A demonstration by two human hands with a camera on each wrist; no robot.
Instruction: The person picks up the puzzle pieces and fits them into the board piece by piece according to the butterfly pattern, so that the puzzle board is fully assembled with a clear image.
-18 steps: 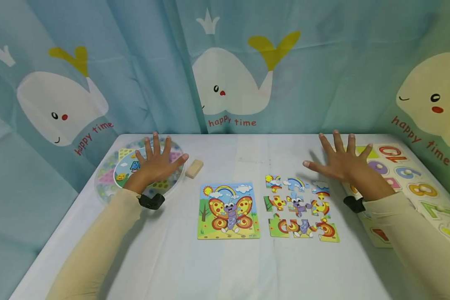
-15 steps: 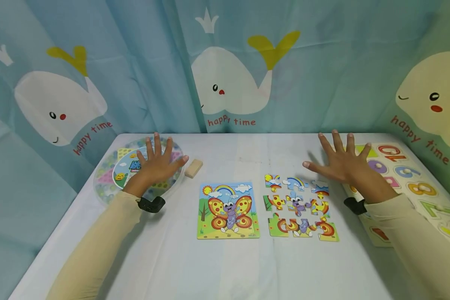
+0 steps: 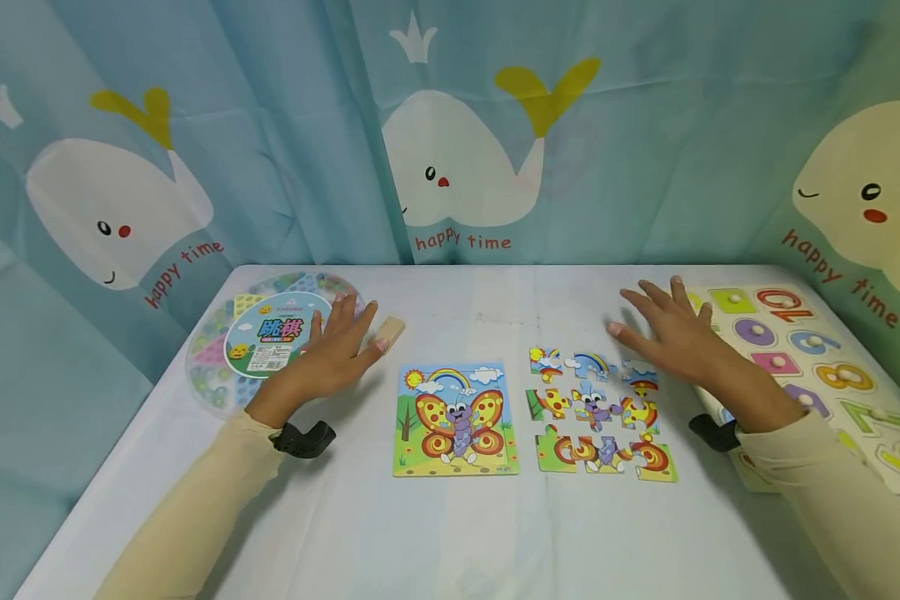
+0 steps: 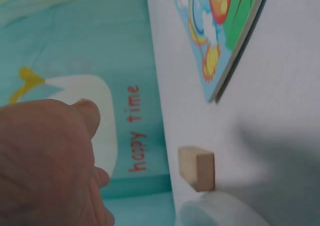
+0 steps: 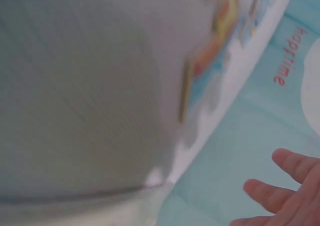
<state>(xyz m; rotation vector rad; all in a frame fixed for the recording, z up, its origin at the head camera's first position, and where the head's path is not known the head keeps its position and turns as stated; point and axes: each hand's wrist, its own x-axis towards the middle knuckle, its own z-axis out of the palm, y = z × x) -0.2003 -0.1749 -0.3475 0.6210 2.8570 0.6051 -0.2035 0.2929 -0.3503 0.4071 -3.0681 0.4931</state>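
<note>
My left hand (image 3: 328, 357) hovers with fingers spread over the right side of a round clear game box (image 3: 208, 385). Its thumb overlaps a small wooden block (image 3: 392, 332) in the head view; the left wrist view shows that block (image 4: 196, 168) standing apart from the hand. My right hand (image 3: 678, 337), fingers spread and holding nothing, is above the table between loose jigsaw pieces (image 3: 594, 408) and a number board (image 3: 802, 329). A square butterfly picture puzzle (image 3: 457, 421) lies whole in the middle. The loose pieces beside it, in rows with gaps, carry the same butterfly picture.
A white cloth covers the table (image 3: 450, 533). Behind it hangs a blue curtain (image 3: 630, 192) printed with whales, meeting the table's far edge. The number board with knobbed pieces fills the right side, partly under my right forearm.
My left hand has turned and shifted right, uncovering the game box's label. My right hand has tilted, its fingers drawn lower and leftward. The puzzles have stayed put.
</note>
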